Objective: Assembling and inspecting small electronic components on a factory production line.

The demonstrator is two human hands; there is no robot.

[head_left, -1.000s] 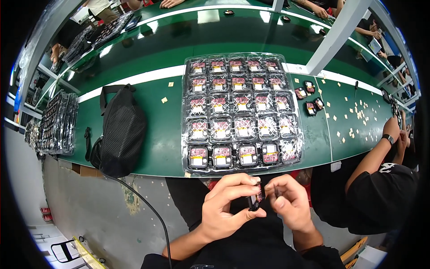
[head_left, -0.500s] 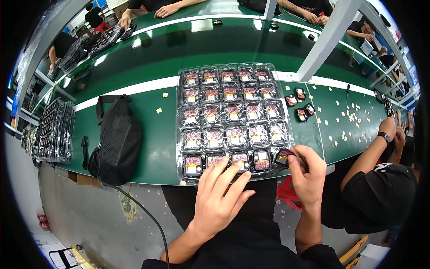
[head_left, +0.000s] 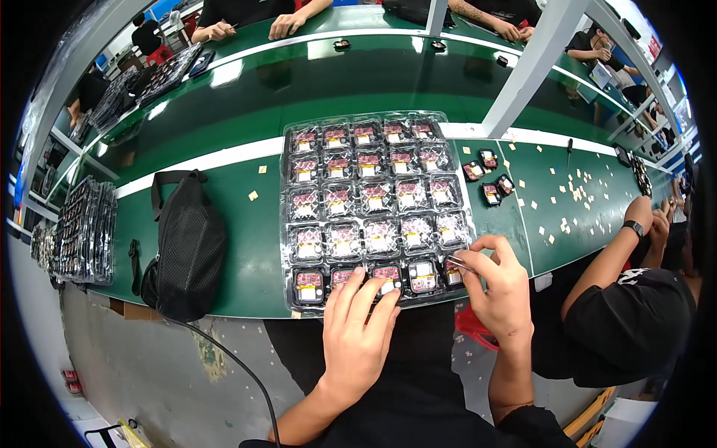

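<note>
A clear plastic blister tray (head_left: 288, 224) lies on the green bench in front of me. Its pockets hold rows of small square black-rimmed modules with pink circuit boards and white labels, such as the module (head_left: 309, 285) at the near left corner. My left hand (head_left: 352, 336) is open, its spread fingertips resting over modules of the nearest row. At the near right corner, my right hand (head_left: 499, 295) pinches a thin metallic tool, apparently tweezers (head_left: 460, 262), between thumb and forefinger. Right below its tip sits the corner module (head_left: 452, 276), partly hidden by my fingers.
Several loose modules (head_left: 490, 194) lie right of the tray. Small pale square pieces (head_left: 579, 196) are scattered farther right, near a thin dark tool (head_left: 570, 153). A black bag (head_left: 188, 246) and stacked trays (head_left: 82, 231) stand left. A co-worker's arm (head_left: 609, 254) reaches in at right.
The corner module, held tilted in my right fingers before, now sits in its pocket. The metallic tool now shows in that hand. The view has shifted slightly.
</note>
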